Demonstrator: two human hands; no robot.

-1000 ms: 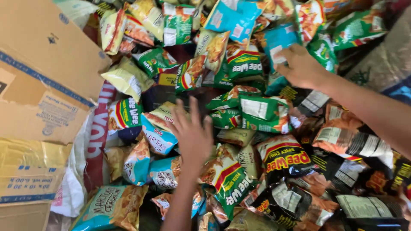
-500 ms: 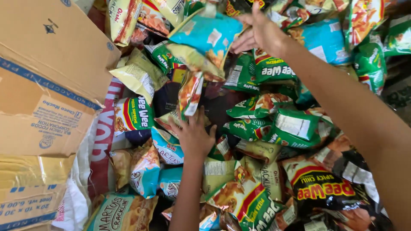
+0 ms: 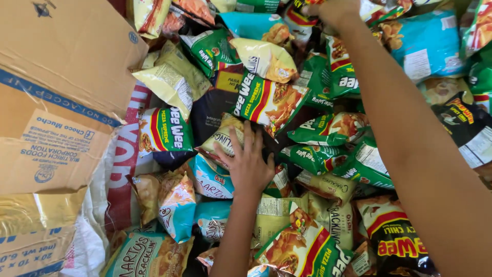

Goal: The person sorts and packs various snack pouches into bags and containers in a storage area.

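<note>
Fingers of the left hand point(image 3: 249, 163) spread flat and loose, pressing down on a crinkled pale yellow snack bag point(image 3: 223, 141) near the middle of the heap, gripping nothing firmly that I can see. Just above it a glossy green, red and yellow chip bag point(image 3: 266, 100) lies tilted, puffed with air. The right hand point(image 3: 333, 9) reaches to the far edge of the pile, its arm crossing the view; its fingers are cut off at the top, so I cannot tell whether they hold a packet. Shiny foil pouches in teal, green, black and orange overlap everywhere. On the left stands a brown cardboard box point(image 3: 61, 92) with stiff flat flaps, beside a woven white and red sack point(image 3: 120, 169).
</note>
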